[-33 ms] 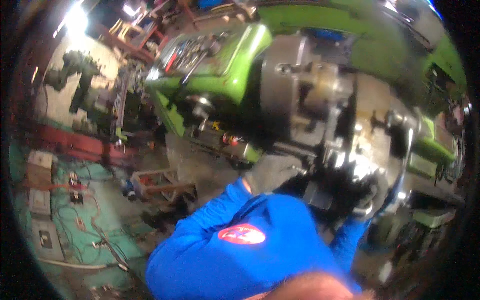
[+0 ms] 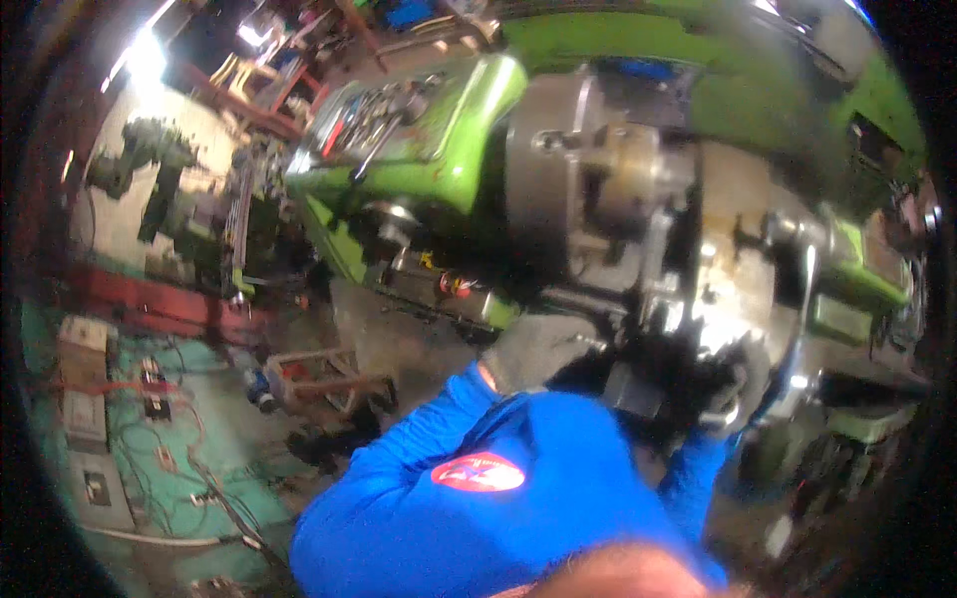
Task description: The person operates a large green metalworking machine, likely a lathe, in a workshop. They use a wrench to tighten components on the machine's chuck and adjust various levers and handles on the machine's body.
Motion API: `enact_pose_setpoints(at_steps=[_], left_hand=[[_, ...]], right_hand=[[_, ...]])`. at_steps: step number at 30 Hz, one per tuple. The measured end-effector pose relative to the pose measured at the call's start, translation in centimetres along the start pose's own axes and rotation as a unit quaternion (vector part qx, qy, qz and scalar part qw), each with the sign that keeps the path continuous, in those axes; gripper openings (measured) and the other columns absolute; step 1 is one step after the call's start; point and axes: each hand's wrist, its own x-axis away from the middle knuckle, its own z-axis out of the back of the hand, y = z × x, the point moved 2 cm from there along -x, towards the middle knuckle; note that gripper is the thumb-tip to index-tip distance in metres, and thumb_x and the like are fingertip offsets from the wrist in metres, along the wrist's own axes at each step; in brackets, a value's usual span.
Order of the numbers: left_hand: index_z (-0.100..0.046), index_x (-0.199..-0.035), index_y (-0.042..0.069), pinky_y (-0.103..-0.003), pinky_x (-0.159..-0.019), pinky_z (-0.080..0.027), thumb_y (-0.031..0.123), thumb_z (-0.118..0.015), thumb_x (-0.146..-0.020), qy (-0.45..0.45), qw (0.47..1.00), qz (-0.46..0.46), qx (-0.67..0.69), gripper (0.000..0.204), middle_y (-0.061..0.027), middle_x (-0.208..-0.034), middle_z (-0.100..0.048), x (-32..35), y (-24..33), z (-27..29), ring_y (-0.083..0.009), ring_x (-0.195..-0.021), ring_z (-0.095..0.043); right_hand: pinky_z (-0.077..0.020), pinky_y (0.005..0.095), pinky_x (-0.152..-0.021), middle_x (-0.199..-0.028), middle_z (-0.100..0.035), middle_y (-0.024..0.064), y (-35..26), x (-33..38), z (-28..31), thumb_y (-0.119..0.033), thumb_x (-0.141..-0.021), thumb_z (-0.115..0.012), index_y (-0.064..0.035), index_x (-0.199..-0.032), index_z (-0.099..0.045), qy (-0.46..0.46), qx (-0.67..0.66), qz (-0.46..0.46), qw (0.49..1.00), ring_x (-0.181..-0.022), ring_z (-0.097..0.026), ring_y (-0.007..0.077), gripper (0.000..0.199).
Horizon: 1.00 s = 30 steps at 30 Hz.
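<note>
A large green metal lathe stands in front of me. Its round steel chuck is near the middle, and a yellowish metal workpiece sits against the chuck's right side. My left hand, in a grey glove, is low at the front of the machine, below the chuck. Its fingers are curled near a small shiny metal end, and the grip is partly blurred. My right hand, gloved too, is closed at the front of the carriage, beside bright metal parts. What it grips is hidden by dark shadow.
Hand tools lie on top of the green headstock at the left. A long metal lever slants down right of the carriage. A wooden frame stands on the floor. Grey boxes and cables are at the far left.
The whole view has shifted slightly, with the machine a little further left. Both hands keep nearly the same place and pose.
</note>
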Motion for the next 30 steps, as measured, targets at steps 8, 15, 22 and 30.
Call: enact_pose_setpoints(at_steps=[8,15,22,30], left_hand=[[-0.074,-0.118,0.009,-0.040,-0.095,-0.054,0.018,-0.065,-0.095,0.032,0.980,-0.125,-0.152,0.026,-0.0160,-0.115,-0.072,-1.2,-0.3,-5.4,-0.0332,-0.109,-0.069],[-0.072,-0.115,0.003,-0.041,-0.089,-0.056,0.014,-0.070,-0.093,0.081,0.985,-0.143,-0.051,0.024,-0.0180,-0.111,-0.073,-0.1,1.2,-7.0,-0.0343,-0.103,-0.071],[-0.072,-0.115,0.003,-0.038,-0.087,-0.056,0.013,-0.071,-0.092,0.068,0.984,-0.156,0.055,0.025,-0.0181,-0.108,-0.073,2.3,-1.2,-5.2,-0.0317,-0.099,-0.072],[-0.071,-0.119,0.000,-0.036,-0.092,-0.055,0.009,-0.068,-0.097,0.069,0.966,-0.104,0.226,0.024,-0.0117,-0.112,-0.073,7.5,-5.1,0.4,-0.0204,-0.103,-0.068]], right_hand=[[-0.0415,0.0497,-0.108,-0.094,-0.072,0.0105,1.8,1.1,-0.3,-0.047,-0.109,-0.045,-0.0032,-0.123,-0.068,0.042,-0.011,0.001,0.999,-0.121,-0.058,0.0358,0.051],[-0.0483,0.0439,-0.100,-0.099,-0.071,0.0132,1.6,0.5,0.5,-0.040,-0.108,-0.049,-0.0008,-0.124,-0.067,0.043,-0.039,-0.004,0.998,-0.100,-0.065,0.0273,0.046],[-0.0489,0.0422,-0.103,-0.117,-0.069,0.0174,-5.3,2.6,-1.0,-0.035,-0.107,-0.051,-0.0004,-0.129,-0.063,0.007,-0.152,0.001,0.988,-0.113,-0.065,0.0287,0.042],[-0.0506,0.0384,-0.103,-0.131,-0.067,0.0186,-11.4,8.4,-9.0,-0.020,-0.104,-0.059,-0.0019,-0.137,-0.061,-0.275,-0.242,-0.116,0.923,-0.121,-0.064,0.0278,0.038]])
